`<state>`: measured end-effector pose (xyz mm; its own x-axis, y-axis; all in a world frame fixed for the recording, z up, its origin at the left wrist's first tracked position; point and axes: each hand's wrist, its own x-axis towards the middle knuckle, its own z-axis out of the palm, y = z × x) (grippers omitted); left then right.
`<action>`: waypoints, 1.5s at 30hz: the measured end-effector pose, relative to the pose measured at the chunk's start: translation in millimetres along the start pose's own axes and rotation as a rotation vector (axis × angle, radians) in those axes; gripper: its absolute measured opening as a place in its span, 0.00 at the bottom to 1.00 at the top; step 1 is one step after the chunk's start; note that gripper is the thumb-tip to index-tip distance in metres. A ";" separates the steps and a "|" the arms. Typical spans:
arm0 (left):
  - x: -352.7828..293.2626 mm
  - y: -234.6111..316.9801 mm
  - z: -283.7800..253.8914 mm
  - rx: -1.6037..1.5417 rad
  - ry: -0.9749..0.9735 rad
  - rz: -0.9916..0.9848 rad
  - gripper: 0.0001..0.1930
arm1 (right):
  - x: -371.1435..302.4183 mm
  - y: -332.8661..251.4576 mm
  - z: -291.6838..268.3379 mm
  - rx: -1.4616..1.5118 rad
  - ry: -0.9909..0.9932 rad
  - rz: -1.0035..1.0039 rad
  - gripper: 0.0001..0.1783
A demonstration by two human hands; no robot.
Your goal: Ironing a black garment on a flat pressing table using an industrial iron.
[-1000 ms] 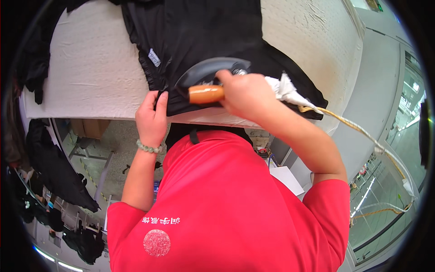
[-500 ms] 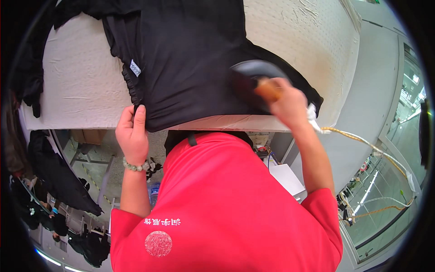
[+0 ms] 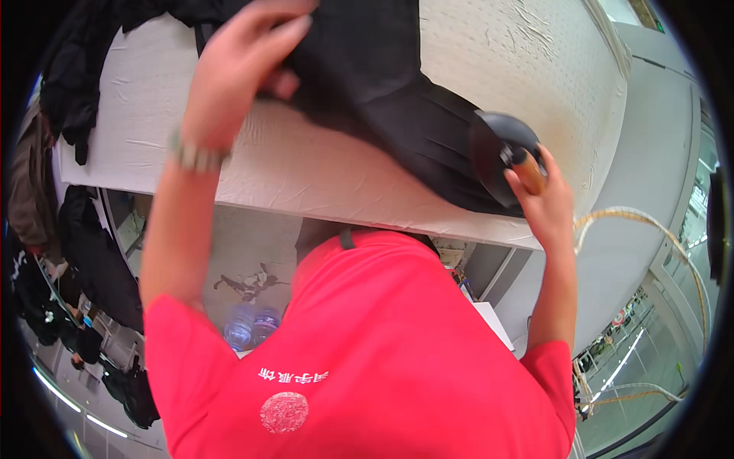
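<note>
Over the upper left of the padded ironing table [image 3: 321, 176], my left hand [image 3: 248, 57] is blurred, its fingers stretched and apart over a black garment [image 3: 367, 53]; nothing shows in them. A bracelet circles that wrist. At the right, my right hand [image 3: 547, 203] is closed round the wooden handle of an iron [image 3: 508, 130]. The iron has a dark, rounded body. It rests at the end of a narrow, creased part of the garment near the table's front edge. The iron's underside is hidden.
A pale cord and hose [image 3: 650, 218] loop off the table's right side. More black clothing [image 3: 73, 99] lies at the far left, and dark garments [image 3: 95, 252] hang beside the table. Plastic bottles [image 3: 252, 325] stand below, near a dark scrap [image 3: 252, 283] on the floor.
My left hand has let go of the garment's near edge and moved up and away. That edge has shifted away from me, baring table cover. The iron has moved right.
</note>
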<state>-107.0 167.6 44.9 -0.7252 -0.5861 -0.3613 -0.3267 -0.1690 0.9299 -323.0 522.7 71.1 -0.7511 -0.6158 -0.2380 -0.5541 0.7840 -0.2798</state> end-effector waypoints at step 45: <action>210.1 40.6 42.3 0.492 -0.050 0.058 0.37 | 42.2 123.1 -30.8 0.223 0.079 0.184 0.19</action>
<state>-298.4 71.1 3.8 -0.7749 -0.5426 -0.3242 -0.5235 0.2635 0.8102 -434.0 595.7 55.3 -0.8620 -0.4501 -0.2331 -0.3202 0.8400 -0.4380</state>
